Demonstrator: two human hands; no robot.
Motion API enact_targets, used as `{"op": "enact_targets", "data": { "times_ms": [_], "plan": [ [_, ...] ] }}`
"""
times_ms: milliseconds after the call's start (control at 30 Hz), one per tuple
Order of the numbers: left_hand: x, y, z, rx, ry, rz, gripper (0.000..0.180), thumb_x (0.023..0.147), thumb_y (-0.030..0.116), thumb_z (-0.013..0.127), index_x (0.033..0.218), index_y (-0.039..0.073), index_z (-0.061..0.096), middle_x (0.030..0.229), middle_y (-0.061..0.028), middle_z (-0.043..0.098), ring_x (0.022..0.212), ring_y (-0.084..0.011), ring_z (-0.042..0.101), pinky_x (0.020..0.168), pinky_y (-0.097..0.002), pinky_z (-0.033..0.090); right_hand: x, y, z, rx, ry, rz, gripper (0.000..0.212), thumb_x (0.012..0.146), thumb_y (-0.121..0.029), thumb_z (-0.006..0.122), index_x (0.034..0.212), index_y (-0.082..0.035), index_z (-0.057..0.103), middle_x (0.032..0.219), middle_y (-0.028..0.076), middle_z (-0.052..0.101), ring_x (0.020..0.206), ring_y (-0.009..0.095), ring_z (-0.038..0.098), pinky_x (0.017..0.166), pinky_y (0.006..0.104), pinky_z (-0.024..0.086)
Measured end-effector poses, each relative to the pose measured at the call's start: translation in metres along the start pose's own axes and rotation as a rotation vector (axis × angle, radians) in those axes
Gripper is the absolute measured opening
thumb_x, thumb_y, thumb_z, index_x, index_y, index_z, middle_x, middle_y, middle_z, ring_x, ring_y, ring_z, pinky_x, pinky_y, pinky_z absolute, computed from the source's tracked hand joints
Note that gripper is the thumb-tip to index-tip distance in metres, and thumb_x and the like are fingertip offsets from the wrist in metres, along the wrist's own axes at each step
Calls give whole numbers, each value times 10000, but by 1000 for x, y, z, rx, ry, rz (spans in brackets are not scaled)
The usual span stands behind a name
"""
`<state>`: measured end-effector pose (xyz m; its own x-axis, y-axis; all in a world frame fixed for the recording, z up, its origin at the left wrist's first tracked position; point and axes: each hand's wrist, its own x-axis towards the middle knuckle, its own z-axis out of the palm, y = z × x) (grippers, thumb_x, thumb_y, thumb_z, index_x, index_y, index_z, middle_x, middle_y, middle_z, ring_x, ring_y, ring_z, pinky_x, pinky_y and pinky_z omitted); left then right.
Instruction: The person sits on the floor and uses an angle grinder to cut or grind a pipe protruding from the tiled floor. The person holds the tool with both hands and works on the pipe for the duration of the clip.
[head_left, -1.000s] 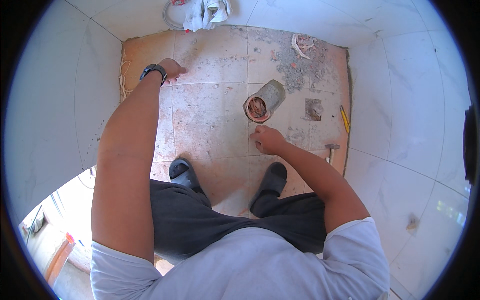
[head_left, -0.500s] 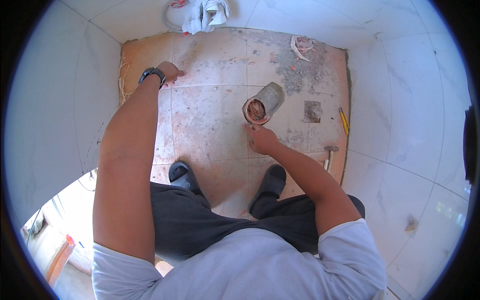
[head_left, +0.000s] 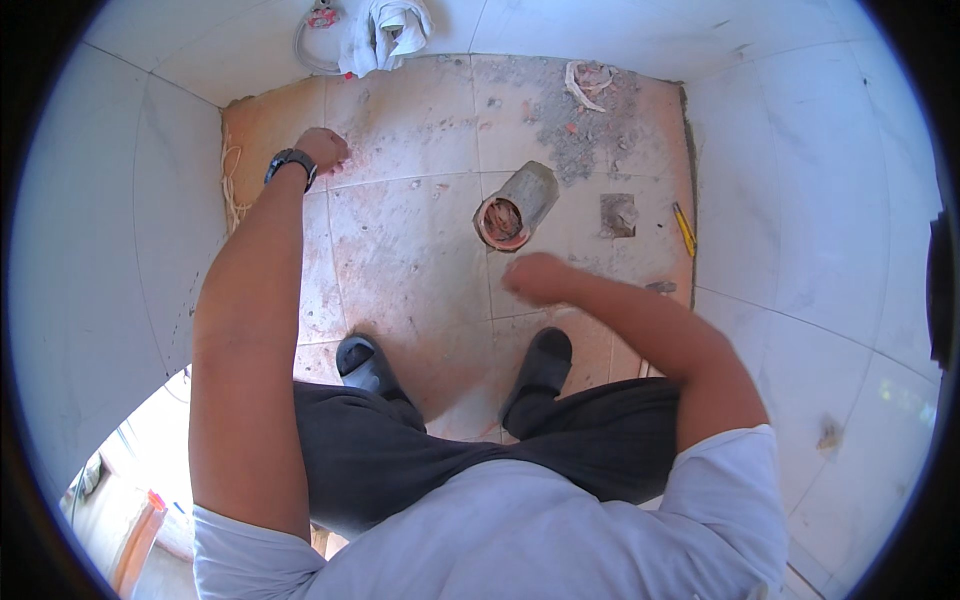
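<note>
A rough grey cylinder (head_left: 540,188) lies on the dusty tiled floor ahead of me, its round end facing me with a pinkish rim and reddish-brown bits inside. Just below that end is my right hand (head_left: 535,279), apart from it, slightly blurred, its fingers curled in. Whether anything is in them is hidden. My left hand (head_left: 322,150), with a dark watch (head_left: 290,163) on the wrist, is held over the far left of the floor. Its fingers are closed, and I cannot make out what they hold, if anything.
Grey rubble (head_left: 580,125) with a whitish ring-shaped strip (head_left: 585,92) lies far right. A square opening (head_left: 618,215) is in the floor, near a yellow-handled tool (head_left: 684,230). A hammer head (head_left: 661,287) shows beside my right arm. White cloth (head_left: 385,35) hangs by the far wall.
My right hand has drawn back from the cylinder's rim, toward me and to the right. My left hand's fingers look more curled. The whole view has shifted slightly.
</note>
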<state>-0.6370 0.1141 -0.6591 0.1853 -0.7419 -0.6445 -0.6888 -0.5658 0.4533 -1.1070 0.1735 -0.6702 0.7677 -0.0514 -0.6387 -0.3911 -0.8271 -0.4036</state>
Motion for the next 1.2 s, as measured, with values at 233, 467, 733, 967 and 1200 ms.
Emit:
{"op": "enact_targets", "data": {
  "times_ms": [233, 467, 733, 967, 1200],
  "plan": [
    [-28, 64, -42, -161, 142, 118, 611, 874, 542, 738, 1155, -1, 728, 1021, -136, 754, 917, -233, 723, 853, -379, 570, -59, 133, -120, 120, -40, 605, 564, 894, -538, 686, 1165, -45, 732, 1110, 204, 726, 1042, 366, 696, 918, 473, 545],
    [-76, 157, 50, -720, 284, 336, 766, 982, 581, 613, 1520, 48, 496, 1556, -175, 498, 1440, -276, 463, 1222, -365, 303, 35, 28, -185, 1724, 588, 585, 875, 917, -742, 586, 1487, -81, 518, 1387, 141, 620, 1108, 318, 615, 970, 499, 494],
    [-190, 114, 186, -1513, 340, -585, 1047, 910, 849, 439, 1521, 0, 477, 1506, -241, 520, 1362, -330, 498, 1164, -420, 343, 25, -105, -235, 1714, 492, -366, 683, 1087, -525, 415, 1513, 9, 428, 1485, 229, 512, 1372, 336, 498, 1164, 424, 339],
    [-292, 178, 81, -1792, 281, -266, 992, 930, 748, 562, 1525, -29, 399, 1457, -228, 540, 1360, -370, 537, 1129, -495, 431, 73, -33, -186, 454, 416, -236, 563, 1065, -481, 465, 1191, 11, 706, 1117, 272, 734, 1096, 410, 699, 927, 475, 524],
    [-405, 141, 27, -612, 311, -226, 493, 994, 447, 693, 845, -22, 683, 682, -67, 674, 604, -117, 659, 537, -263, 515, -35, 144, -127, 1114, 637, 538, 533, 909, -480, 774, 929, 50, 724, 789, 89, 685, 584, 162, 620, 691, 308, 550]
  ]
}}
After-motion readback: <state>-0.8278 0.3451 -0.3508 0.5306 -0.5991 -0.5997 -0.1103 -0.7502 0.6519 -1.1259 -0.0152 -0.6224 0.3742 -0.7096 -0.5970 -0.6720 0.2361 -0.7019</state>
